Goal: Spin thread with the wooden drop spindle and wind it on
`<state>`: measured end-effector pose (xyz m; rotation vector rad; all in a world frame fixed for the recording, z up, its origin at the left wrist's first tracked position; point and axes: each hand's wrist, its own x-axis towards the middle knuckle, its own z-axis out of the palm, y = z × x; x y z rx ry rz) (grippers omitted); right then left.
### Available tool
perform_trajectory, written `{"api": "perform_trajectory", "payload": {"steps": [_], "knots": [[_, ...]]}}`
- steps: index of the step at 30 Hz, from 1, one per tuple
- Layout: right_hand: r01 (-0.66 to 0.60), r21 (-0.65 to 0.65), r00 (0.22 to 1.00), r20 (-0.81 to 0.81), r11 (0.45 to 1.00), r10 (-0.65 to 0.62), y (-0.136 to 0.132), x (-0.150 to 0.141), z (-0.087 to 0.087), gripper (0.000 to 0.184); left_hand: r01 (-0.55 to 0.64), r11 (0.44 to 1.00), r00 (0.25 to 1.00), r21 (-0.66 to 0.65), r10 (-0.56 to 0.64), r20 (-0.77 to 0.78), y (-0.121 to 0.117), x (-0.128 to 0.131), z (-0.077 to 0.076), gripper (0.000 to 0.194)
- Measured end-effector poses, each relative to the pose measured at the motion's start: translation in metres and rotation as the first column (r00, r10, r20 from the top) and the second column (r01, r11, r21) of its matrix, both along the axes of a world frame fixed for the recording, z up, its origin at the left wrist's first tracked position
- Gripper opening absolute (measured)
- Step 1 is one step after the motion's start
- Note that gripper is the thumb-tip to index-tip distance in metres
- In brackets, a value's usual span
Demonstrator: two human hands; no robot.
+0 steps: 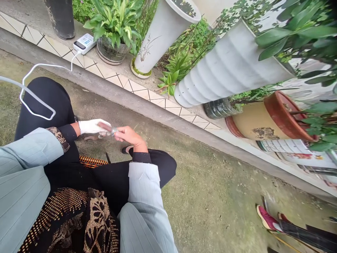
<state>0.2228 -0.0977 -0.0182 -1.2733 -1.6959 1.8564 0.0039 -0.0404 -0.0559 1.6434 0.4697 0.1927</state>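
My left hand (92,127), in a white glove, is closed in front of my knees. A small flat brownish-pink piece (104,125) lies along its fingers, blurred, so its kind does not show. Bare and closed in a pinch, my right hand (129,135) meets the left one fingertip to fingertip. Between the two hands is a small shiny, clear-looking thing (113,131) in my right fingers, too small to name. Below the glove a curved tan strip (91,137) shows; whether it is held or on the ground I cannot tell.
A white power bank (84,43) with a white cable (47,65) lies on the tiled ledge (126,84). Potted plants, a white vase (160,35), a ribbed grey planter (221,66) and a tan pot (258,119) line it. Another person's shoe (265,217) shows at lower right.
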Motion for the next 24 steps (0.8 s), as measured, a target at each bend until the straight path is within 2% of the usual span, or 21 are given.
{"api": "perform_trajectory", "payload": {"steps": [1, 2, 4, 5, 6, 7, 8, 10, 13, 15, 16, 17, 18, 19, 20, 22, 24], "knots": [[0.178, 0.045, 0.982, -0.067, 0.983, -0.175, 0.001, 0.003, 0.0, 0.039, -0.02, 1.0, 1.0, -0.023, 0.02, -0.005, 0.0, 0.001, -0.002, 0.04], [0.361, 0.076, 0.928, -0.13, 0.93, -0.349, 0.003, 0.007, 0.0, 0.04, -0.022, 0.999, 1.0, -0.042, 0.021, -0.014, -0.001, 0.001, -0.003, 0.041], [0.648, 0.103, 0.757, -0.195, 0.754, -0.624, 0.008, 0.016, -0.005, 0.043, 0.018, 0.998, 0.999, -0.057, -0.019, -0.033, -0.003, 0.002, -0.004, 0.041], [0.732, 0.117, 0.681, -0.171, 0.672, -0.712, 0.011, 0.02, -0.008, 0.044, 0.038, 0.998, 0.999, -0.046, -0.039, -0.034, -0.004, 0.003, -0.003, 0.04], [0.773, 0.142, 0.633, -0.104, 0.618, -0.767, 0.013, 0.024, -0.012, 0.044, 0.046, 0.999, 0.998, -0.027, -0.047, -0.032, -0.004, 0.003, -0.001, 0.039], [0.78, 0.172, 0.61, 0.008, 0.602, -0.793, 0.015, 0.028, -0.017, 0.043, 0.046, 0.999, 0.998, -0.001, -0.046, -0.032, -0.005, 0.003, 0.001, 0.038], [0.762, 0.207, 0.598, 0.139, 0.613, -0.79, 0.017, 0.031, -0.021, 0.042, 0.041, 0.999, 0.999, 0.026, -0.04, -0.035, -0.004, 0.003, 0.004, 0.037], [0.666, 0.273, 0.578, 0.4, 0.695, -0.711, 0.02, 0.034, -0.027, 0.042, 0.051, 0.995, 0.998, 0.082, -0.048, -0.038, -0.003, 0.003, 0.009, 0.035], [0.424, 0.313, 0.524, 0.68, 0.85, -0.512, 0.021, 0.031, -0.03, 0.041, 0.057, 0.988, 0.998, 0.146, -0.057, -0.004, 0.001, 0.0, 0.014, 0.032], [0.245, 0.186, 0.545, 0.785, 0.951, -0.294, 0.019, 0.026, -0.028, 0.04, 0.023, 0.983, 1.0, 0.184, -0.022, -0.006, 0.004, -0.002, 0.016, 0.031], [0.152, 0.055, 0.602, 0.787, 0.987, -0.136, 0.017, 0.023, -0.027, 0.04, -0.005, 0.979, 1.0, 0.206, 0.01, -0.025, 0.006, -0.004, 0.016, 0.032], [0.046, -0.099, 0.677, 0.735, 0.994, 0.042, 0.014, 0.02, -0.025, 0.04, -0.031, 0.973, 0.997, 0.23, 0.045, -0.056, 0.007, -0.005, 0.016, 0.032], [-0.065, -0.237, 0.749, 0.63, 0.969, 0.204, 0.011, 0.017, -0.022, 0.042, -0.056, 0.965, 0.992, 0.255, 0.082, -0.092, 0.008, -0.006, 0.015, 0.033], [-0.17, -0.326, 0.807, 0.496, 0.93, 0.321, 0.008, 0.014, -0.02, 0.043, -0.085, 0.957, 0.985, 0.277, 0.122, -0.119, 0.01, -0.007, 0.015, 0.032], [-0.253, -0.365, 0.848, 0.362, 0.896, 0.387, 0.005, 0.011, -0.018, 0.044, -0.11, 0.951, 0.979, 0.29, 0.154, -0.134, 0.011, -0.008, 0.014, 0.032], [-0.335, -0.334, 0.9, 0.163, 0.881, 0.404, 0.0, 0.006, -0.012, 0.043, -0.153, 0.947, 0.971, 0.282, 0.197, -0.135, 0.012, -0.008, 0.013, 0.03], [-0.324, -0.238, 0.939, 0.038, 0.916, 0.342, -0.002, 0.003, -0.007, 0.041, -0.164, 0.956, 0.973, 0.243, 0.197, -0.119, 0.011, -0.007, 0.01, 0.029]]}}
